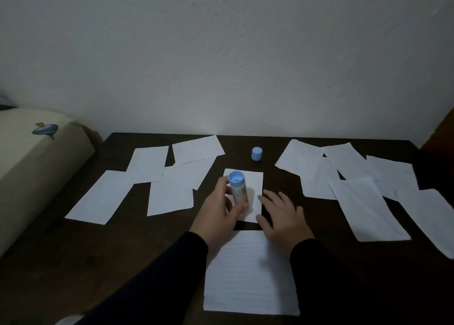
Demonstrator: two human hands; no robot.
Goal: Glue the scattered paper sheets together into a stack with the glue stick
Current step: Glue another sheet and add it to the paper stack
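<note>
Now gluing step: left hand (218, 211) grips uncapped glue stick (237, 188) over small centre sheet (254, 184); right hand (282, 216), fingers spread, presses sheet flat. Next likely: add another scattered sheet.

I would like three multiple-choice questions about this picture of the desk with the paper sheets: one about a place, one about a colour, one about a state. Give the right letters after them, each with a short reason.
1. Where does the loose cap stand?
A. On the dark table, beyond the small sheet
B. On the cushion at the left
C. On the lined sheet nearest the camera

2. What colour is the cap?
A. Red
B. Light blue
C. Black

3. What is the state of the glue stick?
A. Lying capped on the table
B. Held uncapped in the left hand
C. Held in the right hand

Answers:
1 A, it stands on bare table between the two groups of sheets.
2 B, it matches the stick's blue end.
3 B, the left hand grips the stick above the small sheet, while the right hand rests flat on that sheet.
</note>
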